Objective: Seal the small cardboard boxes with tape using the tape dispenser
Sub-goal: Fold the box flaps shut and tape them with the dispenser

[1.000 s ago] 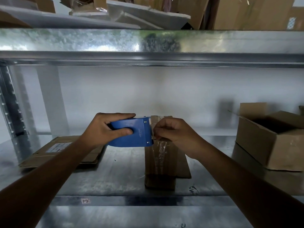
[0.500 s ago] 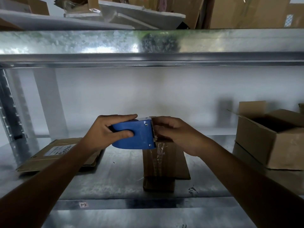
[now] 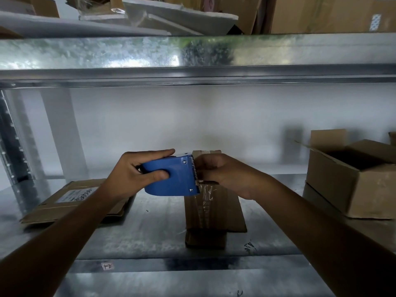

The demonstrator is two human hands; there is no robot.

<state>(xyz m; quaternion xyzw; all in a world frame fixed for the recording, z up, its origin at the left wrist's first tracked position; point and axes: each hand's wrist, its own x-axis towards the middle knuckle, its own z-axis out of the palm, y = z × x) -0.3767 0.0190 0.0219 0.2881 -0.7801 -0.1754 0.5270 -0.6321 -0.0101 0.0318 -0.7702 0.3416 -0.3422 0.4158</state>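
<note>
A small brown cardboard box (image 3: pixel 216 213) lies on the metal shelf (image 3: pixel 150 232) in the middle, with a strip of clear tape (image 3: pixel 204 198) running along its top. My left hand (image 3: pixel 137 174) grips the blue tape dispenser (image 3: pixel 171 179) just above the box's far end, its toothed blade facing right. My right hand (image 3: pixel 225 174) sits right at the blade with curled fingers, pinching the tape there. The fingertips are hidden behind the hand.
A flattened cardboard piece with a white label (image 3: pixel 72 202) lies at the left on the shelf. An open cardboard box (image 3: pixel 355 179) stands at the right. The upper shelf (image 3: pixel 192 61) hangs low overhead, loaded with cartons and boards.
Both hands stay together at the box's far end; the dispenser has tilted slightly, its blade pressed closer against my right hand. The tape strip stays on the box.
</note>
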